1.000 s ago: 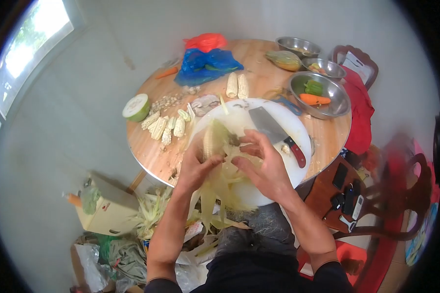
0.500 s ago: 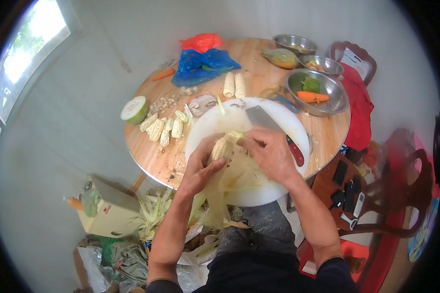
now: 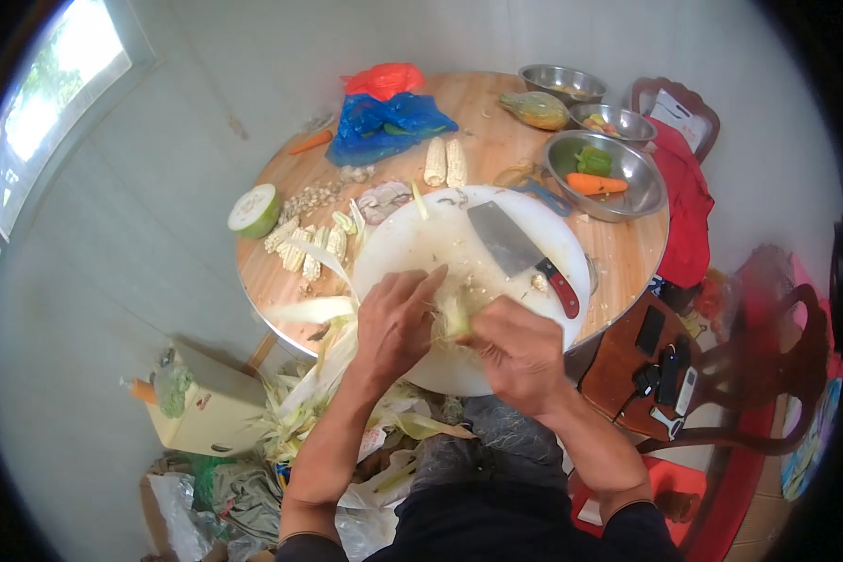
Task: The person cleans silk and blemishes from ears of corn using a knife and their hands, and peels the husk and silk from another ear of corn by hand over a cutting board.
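one corn piece (image 3: pixel 456 317) is shown in the head view above the white cutting board (image 3: pixel 431 234), between the left hand (image 3: pixel 395 323) and the right hand (image 3: pixel 520 354). its pale green end is clamped by the closed fingers of the right hand. the fingers of the left hand are partly hidden; whether anything is gripped by them cannot be told. pale husk strips (image 3: pixel 320 309) are spread beside that hand. a cleaver (image 3: pixel 508 242) is laid flat on the board. two bare cobs (image 3: pixel 445 163) are placed beyond it. a carrot (image 3: pixel 597 184) and a green pepper (image 3: pixel 593 160) are contained in the steel bowl (image 3: pixel 642 187).
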Motion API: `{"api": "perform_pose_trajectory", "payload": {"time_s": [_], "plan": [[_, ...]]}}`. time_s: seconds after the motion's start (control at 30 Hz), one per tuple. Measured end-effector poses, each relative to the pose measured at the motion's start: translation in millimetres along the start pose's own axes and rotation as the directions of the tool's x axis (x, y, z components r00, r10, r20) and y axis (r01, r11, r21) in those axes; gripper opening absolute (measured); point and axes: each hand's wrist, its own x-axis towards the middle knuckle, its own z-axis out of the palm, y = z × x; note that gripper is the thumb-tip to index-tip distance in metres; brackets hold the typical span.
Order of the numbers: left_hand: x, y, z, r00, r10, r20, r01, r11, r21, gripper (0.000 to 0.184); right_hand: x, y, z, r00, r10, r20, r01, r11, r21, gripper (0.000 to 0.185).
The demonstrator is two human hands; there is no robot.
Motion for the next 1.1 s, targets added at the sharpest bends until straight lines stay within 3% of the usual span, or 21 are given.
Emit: {"api": "perform_pose_trajectory", "payload": {"time_s": [0.07, 0.13, 0.17, 0.2, 0.23, 0.3, 0.33, 0.4, 0.47, 0.5, 0.53, 0.57, 0.6, 0.67, 0.77, 0.83, 0.87, 1.0, 1.03, 1.07, 1.1], "plan": [[-4.8, -2.1, 3.6, 0.997, -0.065, 0.032, 0.068, 0.995, -0.079, 0.062, 12.3, -1.8, -12.6, 0.998, 0.024, -0.057, -0.023, 1.000, 0.008, 0.012], [-6.8, -2.6, -1.8, 0.988, -0.142, 0.061, 0.149, 0.978, -0.146, 0.063, 26.1, 8.3, -24.2, 0.949, 0.316, -0.009, -0.314, 0.946, 0.083, 0.012], [-5.4, -2.2, -8.0, 0.975, -0.204, 0.092, 0.222, 0.931, -0.289, 0.062, 22.6, 23.4, -17.5, 0.877, 0.478, 0.057, -0.475, 0.841, 0.257, 0.015], [-5.5, -3.1, -12.8, 0.956, -0.260, 0.134, 0.293, 0.857, -0.424, 0.061, 16.6, 42.5, -10.5, 0.880, 0.472, 0.060, -0.470, 0.844, 0.257, 0.015], [-8.9, -9.1, -12.6, 0.956, -0.264, 0.129, 0.294, 0.857, -0.423, 0.061, 9.2, 62.1, -3.9, 0.842, 0.527, 0.117, -0.535, 0.785, 0.313, 0.018], [-16.8, -23.2, -8.7, 0.927, -0.315, 0.204, 0.373, 0.712, -0.596, 0.059, 5.5, 68.0, 0.4, 0.799, 0.574, 0.179, -0.595, 0.716, 0.365, 0.025], [-19.6, -26.8, -8.8, 0.926, -0.316, 0.204, 0.374, 0.712, -0.594, 0.059, 5.0, 62.7, 1.2, 0.780, 0.579, 0.237, -0.624, 0.689, 0.370, 0.032], [-22.8, -28.9, -9.8, 0.889, -0.351, 0.294, 0.447, 0.523, -0.726, 0.058, 6.1, 51.3, 1.8, 0.754, 0.589, 0.291, -0.656, 0.654, 0.376, 0.041], [-20.4, -26.1, -12.7, 0.881, -0.342, 0.326, 0.465, 0.506, -0.726, 0.057, 13.3, 41.3, 3.6, 0.721, 0.571, 0.393, -0.684, 0.679, 0.266, 0.051], [-19.0, -24.2, -15.1, 0.874, -0.334, 0.354, 0.481, 0.491, -0.726, 0.055, 14.4, 40.0, 7.7, 0.721, 0.571, 0.393, -0.684, 0.680, 0.266, 0.051], [-17.9, -22.0, -15.7, 0.874, -0.333, 0.353, 0.481, 0.490, -0.727, 0.055, 14.9, 39.5, 12.2, 0.798, 0.498, 0.340, -0.577, 0.795, 0.188, 0.048], [-16.6, -18.9, -14.9, 0.914, -0.280, 0.295, 0.406, 0.604, -0.685, 0.053, 15.1, 39.1, 14.8, 0.863, 0.410, 0.296, -0.455, 0.885, 0.101, 0.045], [-14.9, -14.6, -14.9, 0.945, -0.217, 0.243, 0.324, 0.705, -0.631, 0.051, 17.2, 39.0, 14.9, 0.862, 0.412, 0.295, -0.457, 0.884, 0.100, 0.045], [-12.2, -2.1, -20.3, 0.940, -0.223, 0.259, 0.337, 0.731, -0.593, 0.050, 24.7, 40.0, 12.7, 0.830, 0.396, 0.394, -0.399, 0.914, -0.077, 0.038], [-11.7, -0.1, -21.9, 0.934, -0.222, 0.279, 0.343, 0.776, -0.530, 0.050, 29.8, 37.9, 6.7, 0.790, 0.454, 0.412, -0.419, 0.890, -0.179, 0.032], [-12.5, -2.1, -20.9, 0.935, -0.214, 0.284, 0.335, 0.795, -0.506, 0.051, 24.5, 43.3, 7.5, 0.818, 0.413, 0.399, -0.411, 0.907, -0.095, 0.029], [-13.2, -3.3, -19.4, 0.939, -0.210, 0.272, 0.333, 0.755, -0.565, 0.052, 21.5, 44.8, 7.6, 0.845, 0.374, 0.381, -0.400, 0.916, -0.012, 0.026], [-10.5, -1.0, -28.0, 0.931, -0.182, 0.317, 0.353, 0.673, -0.649, 0.053, 17.0, 35.5, 4.6, 0.861, 0.342, 0.376, -0.339, 0.938, -0.077, 0.021], [-13.6, -7.6, -23.6, 0.930, -0.184, 0.318, 0.355, 0.673, -0.649, 0.053, 7.2, 37.2, 6.9, 0.898, 0.157, 0.410, -0.194, 0.980, 0.048, 0.020], [-18.7, -19.1, -14.1, 0.904, -0.258, 0.340, 0.425, 0.467, -0.776, 0.058, -1.6, 36.4, 8.6, 0.907, -0.035, 0.420, -0.044, 0.983, 0.176, 0.019], [-21.8, -27.1, -8.4, 0.869, -0.322, 0.375, 0.457, 0.231, -0.859, 0.066, -8.7, 29.3, 10.0, 0.906, -0.037, 0.421, -0.042, 0.983, 0.176, 0.019]]}}
